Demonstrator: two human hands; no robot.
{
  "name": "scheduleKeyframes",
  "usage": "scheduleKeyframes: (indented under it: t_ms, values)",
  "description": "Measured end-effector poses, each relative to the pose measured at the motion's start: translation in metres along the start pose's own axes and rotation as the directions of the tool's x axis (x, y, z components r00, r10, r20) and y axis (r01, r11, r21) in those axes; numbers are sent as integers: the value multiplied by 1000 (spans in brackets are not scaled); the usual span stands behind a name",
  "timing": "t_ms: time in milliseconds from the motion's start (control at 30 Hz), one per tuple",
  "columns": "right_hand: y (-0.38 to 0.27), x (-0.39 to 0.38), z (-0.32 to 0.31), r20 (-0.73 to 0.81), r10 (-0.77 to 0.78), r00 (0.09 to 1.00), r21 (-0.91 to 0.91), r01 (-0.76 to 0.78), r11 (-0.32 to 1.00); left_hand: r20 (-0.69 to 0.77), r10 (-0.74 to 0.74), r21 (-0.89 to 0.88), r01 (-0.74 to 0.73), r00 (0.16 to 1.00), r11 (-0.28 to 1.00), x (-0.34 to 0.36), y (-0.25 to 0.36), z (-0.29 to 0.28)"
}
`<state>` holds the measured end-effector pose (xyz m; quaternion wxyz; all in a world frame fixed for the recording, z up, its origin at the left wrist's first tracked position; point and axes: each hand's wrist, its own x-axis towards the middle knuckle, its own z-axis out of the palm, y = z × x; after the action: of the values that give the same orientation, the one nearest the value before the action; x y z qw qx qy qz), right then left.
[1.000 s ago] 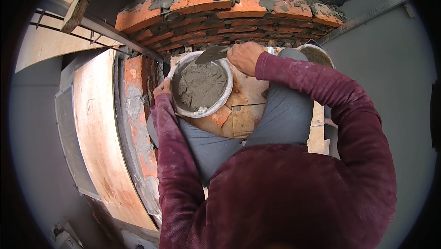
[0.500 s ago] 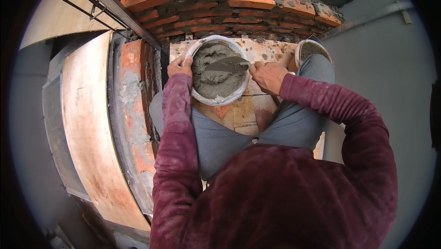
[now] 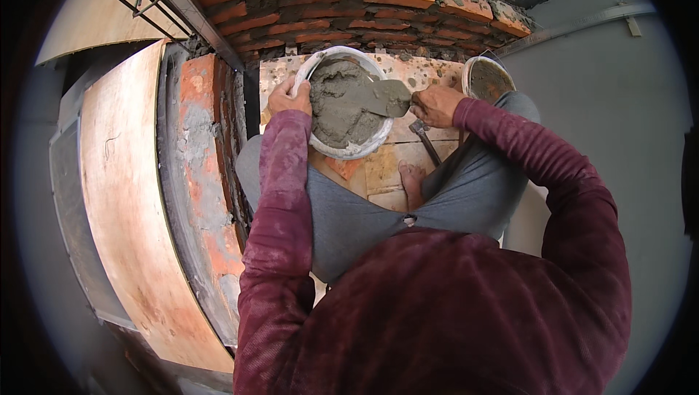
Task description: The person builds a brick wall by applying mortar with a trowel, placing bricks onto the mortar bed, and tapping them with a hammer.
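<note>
Trowel juts left from right hand, apparently touching mortar.

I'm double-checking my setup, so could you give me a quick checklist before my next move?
1. Left hand gripping the bucket rim: ok.
2. Right hand holding the trowel: ok.
3. Mortar available in the bucket: ok.
4. Thickness of the load on the trowel blade: cannot tell from above.
5. Space beside the bare foot free of tools: not ok, a hammer-like tool lies there.
</note>
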<state>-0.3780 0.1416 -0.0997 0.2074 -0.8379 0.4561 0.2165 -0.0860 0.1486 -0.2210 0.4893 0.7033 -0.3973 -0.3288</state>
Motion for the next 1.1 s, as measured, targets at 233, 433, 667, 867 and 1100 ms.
scheduleKeyframes:
  t_ms: [233, 433, 667, 867, 1100]
  values:
    - [-35, 43, 41, 60, -154, 986, 321, 127, 938, 77, 66, -43, -63, 995, 997, -7, 9, 3]
    - [6, 54, 75, -84, -308, 948, 488, 309, 817, -57, 127, -14, -128, 990, 992, -11, 6, 11]
    - [46, 48, 11, 282, -246, 927, 683, -14, 731, -118, -222, 427, 251, 968, 869, 34, -16, -7]
    - [96, 42, -34, 222, -434, 873, 706, 163, 689, -313, -334, 404, 443, 889, 800, 51, -29, -23]
    - [187, -30, -155, 198, -337, 921, 705, 105, 702, -318, -288, 376, 399, 903, 837, 54, -56, -31]
